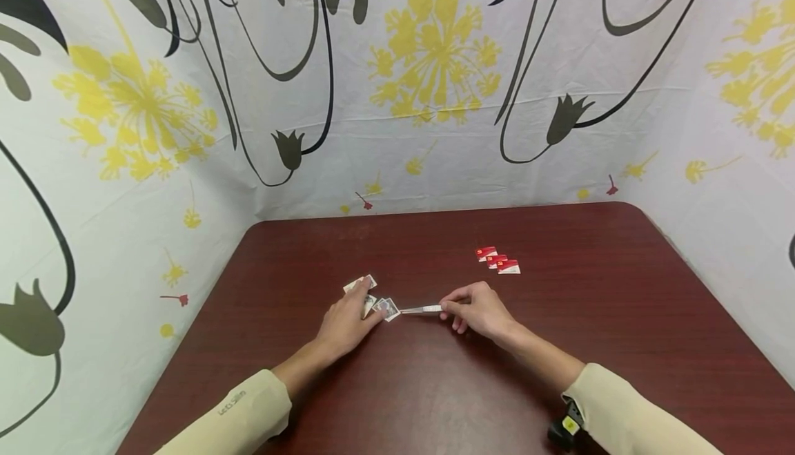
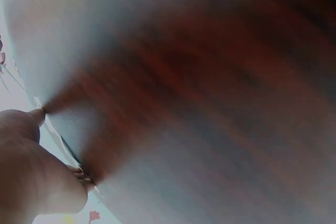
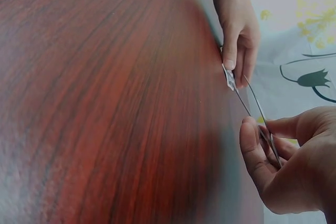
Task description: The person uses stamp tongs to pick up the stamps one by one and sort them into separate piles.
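Tweezers (image 1: 424, 310) are pinched in my right hand (image 1: 478, 310), their tips pointing left at the edge of a small stamp-like paper (image 1: 388, 308). The right wrist view shows the tweezers (image 3: 254, 100) with their two arms apart, one tip by the paper (image 3: 230, 79). My left hand (image 1: 345, 318) rests on the table over several such white-bordered, grey-printed papers, its thumb touching the rightmost ones. Another paper (image 1: 373, 280) sticks out past its fingertips, and the hand partly hides the group. In the left wrist view the fingertips of my left hand (image 2: 37, 166) press down at the table.
Three red-and-white stamp-like papers (image 1: 497, 260) lie overlapping in a slanting row, farther back and to the right. The dark red wooden table (image 1: 428, 386) has rounded far corners. A patterned cloth (image 1: 385, 144) hangs behind it and at both sides.
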A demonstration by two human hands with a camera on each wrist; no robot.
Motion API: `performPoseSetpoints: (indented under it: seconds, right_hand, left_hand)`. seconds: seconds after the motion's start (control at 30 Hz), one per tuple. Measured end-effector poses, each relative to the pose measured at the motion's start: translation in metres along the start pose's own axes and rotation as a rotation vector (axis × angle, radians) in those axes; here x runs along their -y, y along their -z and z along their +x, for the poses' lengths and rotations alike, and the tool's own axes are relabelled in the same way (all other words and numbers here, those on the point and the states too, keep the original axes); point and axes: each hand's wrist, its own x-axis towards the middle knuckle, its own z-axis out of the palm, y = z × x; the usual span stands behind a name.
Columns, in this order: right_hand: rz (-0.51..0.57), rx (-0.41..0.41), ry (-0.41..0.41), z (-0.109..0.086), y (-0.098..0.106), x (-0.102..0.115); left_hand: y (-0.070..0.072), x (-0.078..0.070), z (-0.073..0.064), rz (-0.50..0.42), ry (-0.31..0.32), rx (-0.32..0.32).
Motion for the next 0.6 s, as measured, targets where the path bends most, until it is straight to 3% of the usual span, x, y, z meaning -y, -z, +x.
performPoseSetpoints:
  seconds: [0.6]
  right_hand:
    - [-0.01, -0.009, -0.012, -0.002, -0.0054, 0.003]
  left_hand:
    - [0.0038, -0.0011, -0.0009, -0.013, 0.013, 0.058]
